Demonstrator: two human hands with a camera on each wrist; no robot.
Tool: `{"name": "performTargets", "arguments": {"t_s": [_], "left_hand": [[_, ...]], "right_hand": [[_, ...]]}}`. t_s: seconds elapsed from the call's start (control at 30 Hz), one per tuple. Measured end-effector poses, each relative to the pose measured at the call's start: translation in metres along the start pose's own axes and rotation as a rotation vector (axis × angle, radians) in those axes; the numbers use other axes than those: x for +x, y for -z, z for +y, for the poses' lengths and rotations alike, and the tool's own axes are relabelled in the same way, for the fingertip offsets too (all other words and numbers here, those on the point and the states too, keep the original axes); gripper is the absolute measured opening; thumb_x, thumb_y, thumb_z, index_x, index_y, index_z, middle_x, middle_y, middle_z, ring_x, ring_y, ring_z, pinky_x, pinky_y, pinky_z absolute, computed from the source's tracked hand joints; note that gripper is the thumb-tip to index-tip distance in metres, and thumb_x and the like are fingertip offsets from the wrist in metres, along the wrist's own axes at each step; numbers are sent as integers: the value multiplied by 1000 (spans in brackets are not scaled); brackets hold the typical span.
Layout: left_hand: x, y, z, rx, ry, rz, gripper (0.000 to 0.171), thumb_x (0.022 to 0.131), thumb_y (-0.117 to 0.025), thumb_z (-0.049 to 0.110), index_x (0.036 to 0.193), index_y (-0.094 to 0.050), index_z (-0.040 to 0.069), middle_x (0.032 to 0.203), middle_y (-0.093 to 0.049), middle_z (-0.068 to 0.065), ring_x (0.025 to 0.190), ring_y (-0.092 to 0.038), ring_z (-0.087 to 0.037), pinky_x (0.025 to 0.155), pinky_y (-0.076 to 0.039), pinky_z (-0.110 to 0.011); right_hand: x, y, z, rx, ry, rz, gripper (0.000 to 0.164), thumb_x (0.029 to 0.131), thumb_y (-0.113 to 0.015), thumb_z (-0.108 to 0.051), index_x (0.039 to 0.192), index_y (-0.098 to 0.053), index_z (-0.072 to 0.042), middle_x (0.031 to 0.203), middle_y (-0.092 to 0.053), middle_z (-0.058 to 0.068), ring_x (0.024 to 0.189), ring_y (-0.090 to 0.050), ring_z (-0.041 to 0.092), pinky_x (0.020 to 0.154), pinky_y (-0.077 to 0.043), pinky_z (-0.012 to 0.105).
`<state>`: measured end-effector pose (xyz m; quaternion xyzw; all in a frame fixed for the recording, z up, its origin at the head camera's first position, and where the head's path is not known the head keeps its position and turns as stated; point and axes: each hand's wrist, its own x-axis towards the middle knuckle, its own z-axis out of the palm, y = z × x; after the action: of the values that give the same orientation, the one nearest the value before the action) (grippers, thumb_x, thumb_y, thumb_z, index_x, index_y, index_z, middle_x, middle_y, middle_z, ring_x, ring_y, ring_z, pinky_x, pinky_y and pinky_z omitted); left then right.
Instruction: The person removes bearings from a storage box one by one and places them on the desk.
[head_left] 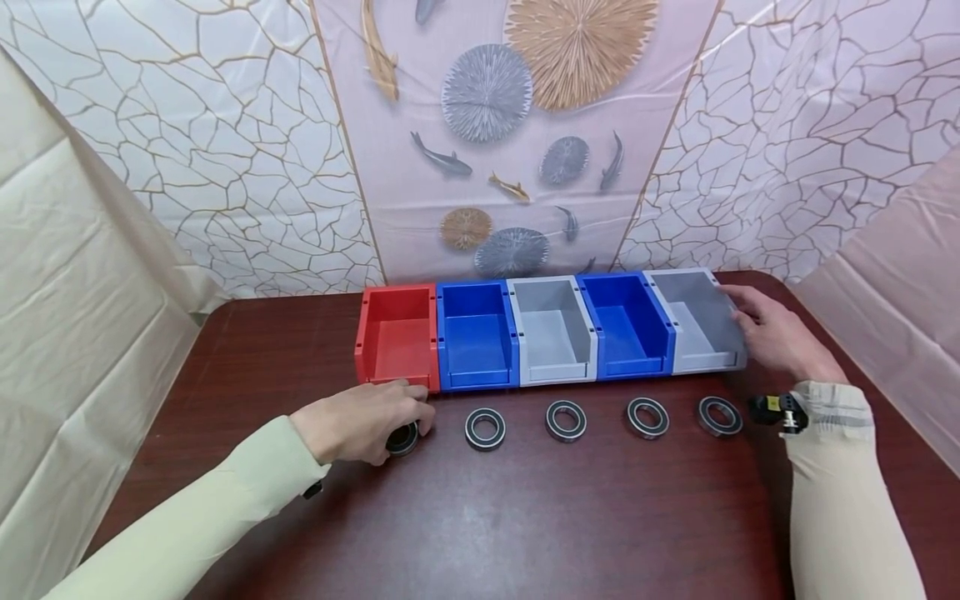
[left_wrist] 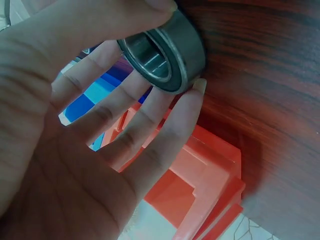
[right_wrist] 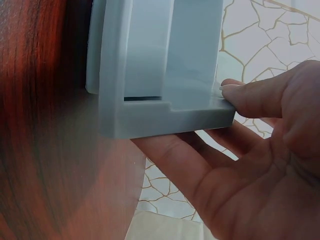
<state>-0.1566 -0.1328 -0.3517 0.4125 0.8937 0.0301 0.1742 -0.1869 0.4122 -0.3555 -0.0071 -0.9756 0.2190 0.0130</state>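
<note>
My left hand (head_left: 367, 421) pinches a ball bearing (head_left: 403, 440) between thumb and fingers, in front of the red bin (head_left: 398, 342). The left wrist view shows this bearing (left_wrist: 189, 47) tilted on edge, a dark ring with a shiny metal bore, thumb on one side and a fingertip on the opposite side. At the far right end of the bin row, my right hand (head_left: 780, 337) grips the side wall of a grey bin (head_left: 718, 321). Its thumb lies on the rim of that grey bin (right_wrist: 175, 119), and the other fingers reach along the outside.
Between the red and right grey bins stand a blue bin (head_left: 477, 342), a middle grey bin (head_left: 553, 333) and another blue bin (head_left: 624, 333). Several more bearings lie in a row before them, from one (head_left: 472, 433) to the rightmost (head_left: 705, 417). A patterned cloth (head_left: 277, 167) hangs behind.
</note>
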Motion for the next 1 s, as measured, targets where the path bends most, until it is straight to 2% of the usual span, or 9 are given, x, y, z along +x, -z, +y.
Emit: {"name": "performTargets", "arguments": {"t_s": [0.27, 0.53, 0.77, 0.9, 1.0], "left_hand": [[2, -2, -1, 15, -4, 12, 49, 68, -93, 9, 109, -71, 25, 110, -62, 2, 105, -58, -17, 84, -60, -34], [4, -2, -2, 21, -24, 23, 49, 68, -93, 10, 109, -71, 25, 109, -61, 2, 105, -59, -17, 82, -60, -33], [0, 1, -1, -67, 47, -16, 53, 68, -93, 10, 111, -66, 25, 110, -58, 3, 105, -56, -15, 78, -60, -31], [-4, 1, 1, -75, 74, -32, 55, 70, -93, 16, 116, -65, 27, 113, -56, 3, 107, -56, -15, 80, -60, -33], [-8, 2, 1, -73, 66, -15, 58, 74, -92, 24, 125, -64, 25, 124, -57, 0, 114, -56, -19, 88, -60, -38]], "right_hand": [[-2, 0, 2, -2, -18, -10, 50, 109, -33, -15, 158, -30, -4, 149, -38, 35, 111, -47, 48, 88, -42, 63], [-5, 0, 3, -3, -25, -2, 50, 109, -33, -13, 158, -30, -2, 150, -36, 37, 121, -46, 53, 97, -39, 72], [-4, 1, 3, 15, -4, 8, 50, 108, -38, -12, 157, -31, -1, 148, -38, 38, 123, -46, 56, 97, -39, 73], [-4, -1, 0, 25, 2, -14, 54, 109, -44, -21, 157, -30, 0, 147, -40, 38, 127, -44, 58, 98, -38, 74], [-5, -1, -4, 27, -7, 0, 59, 109, -41, -34, 156, -31, 1, 141, -45, 39, 123, -48, 56, 95, -41, 71]]}}
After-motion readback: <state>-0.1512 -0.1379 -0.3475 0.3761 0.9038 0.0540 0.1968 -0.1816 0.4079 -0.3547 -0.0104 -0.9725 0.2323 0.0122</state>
